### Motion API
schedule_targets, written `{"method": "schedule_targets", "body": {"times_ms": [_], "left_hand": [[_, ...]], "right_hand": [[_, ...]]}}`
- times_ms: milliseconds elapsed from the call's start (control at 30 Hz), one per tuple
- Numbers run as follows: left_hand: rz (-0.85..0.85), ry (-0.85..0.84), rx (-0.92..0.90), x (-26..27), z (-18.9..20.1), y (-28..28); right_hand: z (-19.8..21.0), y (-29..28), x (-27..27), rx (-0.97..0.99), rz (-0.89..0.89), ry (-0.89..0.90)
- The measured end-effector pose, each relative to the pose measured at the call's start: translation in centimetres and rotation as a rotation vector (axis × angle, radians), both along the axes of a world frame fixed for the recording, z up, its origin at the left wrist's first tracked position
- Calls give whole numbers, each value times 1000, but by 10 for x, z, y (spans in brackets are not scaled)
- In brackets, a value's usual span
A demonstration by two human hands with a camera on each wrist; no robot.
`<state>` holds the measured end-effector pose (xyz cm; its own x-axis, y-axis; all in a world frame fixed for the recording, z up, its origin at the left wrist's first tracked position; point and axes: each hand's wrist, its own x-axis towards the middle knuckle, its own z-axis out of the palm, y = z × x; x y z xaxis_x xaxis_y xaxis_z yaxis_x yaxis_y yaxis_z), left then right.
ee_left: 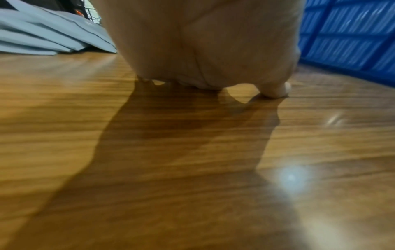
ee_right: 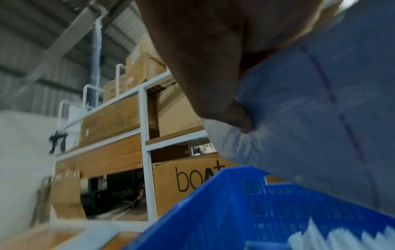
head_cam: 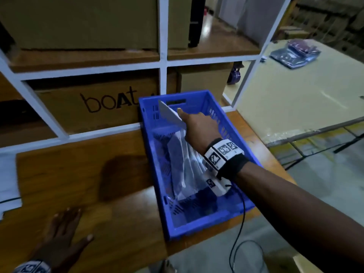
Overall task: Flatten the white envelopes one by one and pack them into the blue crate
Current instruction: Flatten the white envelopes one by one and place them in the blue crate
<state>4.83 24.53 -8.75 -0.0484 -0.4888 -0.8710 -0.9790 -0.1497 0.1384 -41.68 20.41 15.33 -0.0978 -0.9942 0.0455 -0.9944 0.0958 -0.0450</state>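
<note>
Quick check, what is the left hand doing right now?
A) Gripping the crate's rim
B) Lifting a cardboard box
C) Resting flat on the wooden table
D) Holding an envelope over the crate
C: the left hand lies spread on the wooden table, holding nothing, beside the blue crate.

Crate (head_cam: 197, 231) contents blurred; envelope (head_cam: 169, 115) partly hand-hidden.

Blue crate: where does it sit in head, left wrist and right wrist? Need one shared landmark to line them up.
Head: blue crate centre to lower right on the wooden table, right hand holding a white envelope in it.
Left wrist: the blue crate's outer wall, upper right corner.
Right wrist: its rim across the bottom right.
Shared landmark: the crate itself; the "boat" carton matches head and right wrist only.
</note>
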Motion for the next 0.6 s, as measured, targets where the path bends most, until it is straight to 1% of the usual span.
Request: {"method": "schedule_targets", "body": {"times_ms": [33,67,100,133,200,233,333,400,467,533,600], "left_hand": [[-54,23,-84,-10,7,-13],[-87,-9,-54,-15,12,-13],[-106,-40,-83,-18,15,-18],[-106,-33,-72,-22,21,-20],[-111,-45,-63,-26,24,-15],[-87,-29,-124,-24,21,-12],[-91,-40,-147,-19,14,-12],[-107,-14,-161,-19,14,-8],[-119,-38,-187,-22,16,-8],[-141,-58,-207,-25,20,-5],[-159,-60,-215,-25,20,-3]], "right_hand": [[-4,-5,-2,-1,-8,-105],[-9,-11,-3,-10,-19,-220],[-14,-17,-4,-11,-43,-333],[-21,-26,-6,6,-74,-428],[-36,-38,-6,75,-142,-538],[-46,-43,-5,117,-169,-567],[-74,-54,0,212,-227,-612],[-89,-55,5,228,-263,-641],[-102,-56,12,237,-252,-665],[-115,-58,20,250,-237,-650],[-128,-60,25,265,-203,-591]]}}
